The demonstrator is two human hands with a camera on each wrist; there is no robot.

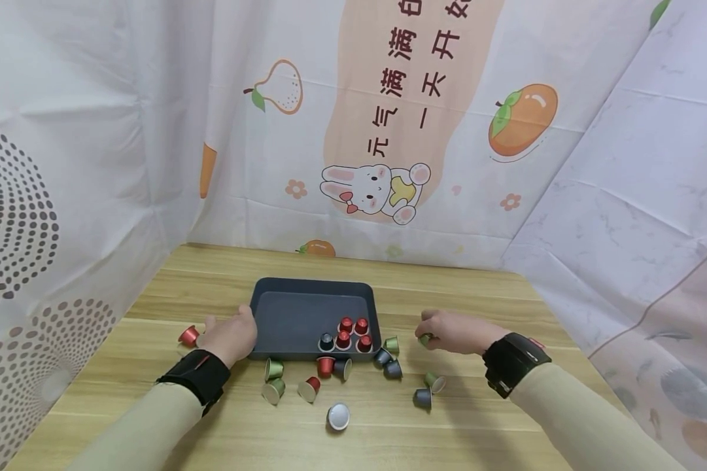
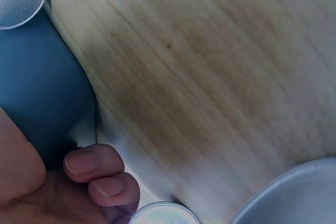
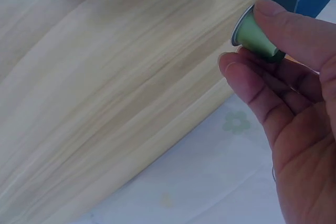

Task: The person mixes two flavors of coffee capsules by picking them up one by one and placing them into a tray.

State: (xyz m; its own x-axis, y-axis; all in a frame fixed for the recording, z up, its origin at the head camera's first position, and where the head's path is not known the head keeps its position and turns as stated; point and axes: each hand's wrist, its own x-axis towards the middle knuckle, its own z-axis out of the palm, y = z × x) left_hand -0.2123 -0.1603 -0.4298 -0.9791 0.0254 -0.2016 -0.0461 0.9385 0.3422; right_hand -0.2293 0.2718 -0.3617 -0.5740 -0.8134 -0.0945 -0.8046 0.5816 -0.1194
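Observation:
My left hand [image 1: 231, 335] grips the left side of a dark grey tray [image 1: 306, 286]. In the left wrist view its thumb lies over the tray and its curled fingers [image 2: 111, 186] are at the outer edge; the exact contact is partly hidden. Between thumb and fingers, my right hand [image 1: 456, 331] pinches a green coffee capsule [image 3: 257, 38], held to the right of the tray. Several red capsules [image 1: 346, 325] and one black capsule [image 1: 326, 341] stand foil side down in the tray's near right corner.
Loose green, red and dark capsules lie along the tray's near side, among them a red capsule [image 1: 309, 389] and a silver-topped capsule [image 1: 338, 417]. Another red capsule [image 1: 189, 336] lies left of my left hand. A dark capsule [image 1: 422, 398] touches a green capsule [image 1: 435, 381] at the right.

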